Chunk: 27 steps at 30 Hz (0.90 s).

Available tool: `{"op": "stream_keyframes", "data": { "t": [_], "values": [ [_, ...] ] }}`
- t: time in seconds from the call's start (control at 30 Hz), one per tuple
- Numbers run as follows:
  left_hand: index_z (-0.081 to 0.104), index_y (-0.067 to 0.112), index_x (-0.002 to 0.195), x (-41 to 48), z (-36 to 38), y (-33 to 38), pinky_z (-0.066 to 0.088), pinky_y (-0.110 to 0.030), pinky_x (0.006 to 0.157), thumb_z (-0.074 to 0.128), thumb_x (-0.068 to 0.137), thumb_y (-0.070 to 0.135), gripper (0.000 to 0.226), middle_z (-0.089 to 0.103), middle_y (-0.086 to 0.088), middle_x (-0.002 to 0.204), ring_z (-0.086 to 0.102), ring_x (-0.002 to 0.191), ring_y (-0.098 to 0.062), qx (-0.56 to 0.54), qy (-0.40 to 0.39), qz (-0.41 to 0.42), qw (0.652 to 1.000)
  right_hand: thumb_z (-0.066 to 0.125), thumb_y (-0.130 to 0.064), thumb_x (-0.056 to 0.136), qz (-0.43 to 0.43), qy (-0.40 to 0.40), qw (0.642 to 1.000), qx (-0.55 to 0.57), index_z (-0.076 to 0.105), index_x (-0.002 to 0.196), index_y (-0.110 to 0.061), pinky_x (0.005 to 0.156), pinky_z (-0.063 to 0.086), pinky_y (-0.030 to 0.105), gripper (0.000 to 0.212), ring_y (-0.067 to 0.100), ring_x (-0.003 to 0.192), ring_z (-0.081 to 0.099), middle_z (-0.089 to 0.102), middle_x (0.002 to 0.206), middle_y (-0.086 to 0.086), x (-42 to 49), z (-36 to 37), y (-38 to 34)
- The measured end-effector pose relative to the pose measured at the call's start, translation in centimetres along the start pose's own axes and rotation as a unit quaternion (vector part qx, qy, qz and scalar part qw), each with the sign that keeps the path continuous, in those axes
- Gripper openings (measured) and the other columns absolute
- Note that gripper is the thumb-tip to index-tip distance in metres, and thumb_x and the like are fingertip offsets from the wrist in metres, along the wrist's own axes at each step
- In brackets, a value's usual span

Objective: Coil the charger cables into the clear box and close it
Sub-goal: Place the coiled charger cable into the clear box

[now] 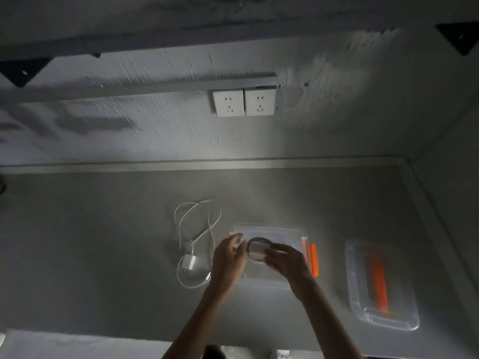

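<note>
The scene is dim and grey, with one soft pool of light falling from above onto the wall and countertop. Edges bend with wide-angle distortion, and everything looks slightly blurred and grainy.

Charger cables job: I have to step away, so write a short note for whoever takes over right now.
Left hand: beside the coil, fingers at its left edge; grip unclear.
Right hand: holding a dark coiled cable over the open clear box.
White charger and cable: loose on the counter left of the box, uncoiled.
Lid, with orange strip: lying on the counter to the right, off the box.
Done: one cable coiled.
Left: set the coil in, coil and add the white cable, fit the lid.
</note>
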<state>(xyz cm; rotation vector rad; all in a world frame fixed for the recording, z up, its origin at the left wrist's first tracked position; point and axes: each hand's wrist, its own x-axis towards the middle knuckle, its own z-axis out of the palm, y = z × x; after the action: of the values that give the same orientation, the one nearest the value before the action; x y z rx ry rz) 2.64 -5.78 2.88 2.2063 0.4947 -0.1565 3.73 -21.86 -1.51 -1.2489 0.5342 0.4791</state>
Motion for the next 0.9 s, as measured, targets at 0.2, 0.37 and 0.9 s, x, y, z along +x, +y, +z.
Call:
{"op": "stream_keyframes", "data": {
  "t": [0.2,0.37,0.9],
  "values": [
    [0.022,0.022,0.15,-0.5,0.9,-2.5,0.036,-0.041,0.106,0.053,0.087,0.014,0.07,0.043,-0.012,0.144,0.045,0.128,-0.035,0.136,-0.078,-0.067,0.985,0.071,-0.002,0.084,0.04,0.031,0.994,-0.096,0.063,0.113,0.012,0.074,0.059,0.033,0.033,0.029,0.082,0.066,0.068,0.103,0.031,3.4,0.4,2.5],
    [0.031,0.025,0.144,-0.8,1.2,-4.1,0.046,-0.037,0.096,0.045,0.067,-0.005,0.084,0.056,-0.004,0.137,0.056,0.12,-0.03,0.046,-0.071,-0.022,0.996,0.064,0.004,0.086,0.05,0.041,0.992,-0.109,0.062,0.109,0.017,0.056,0.051,0.021,0.027,0.019,0.066,0.057,0.06,0.085,0.02,5.6,2.3,3.0],
    [0.016,0.006,0.151,-0.1,-0.8,-6.4,0.039,-0.035,0.109,0.027,0.094,0.05,0.072,0.029,-0.007,0.157,0.043,0.137,-0.022,0.014,-0.144,0.116,0.983,0.068,-0.009,0.088,0.005,0.103,0.931,-0.349,0.047,0.134,0.008,0.099,0.049,0.043,0.053,0.036,0.114,0.061,0.057,0.131,0.028,7.5,4.0,5.1]
  ]
}}
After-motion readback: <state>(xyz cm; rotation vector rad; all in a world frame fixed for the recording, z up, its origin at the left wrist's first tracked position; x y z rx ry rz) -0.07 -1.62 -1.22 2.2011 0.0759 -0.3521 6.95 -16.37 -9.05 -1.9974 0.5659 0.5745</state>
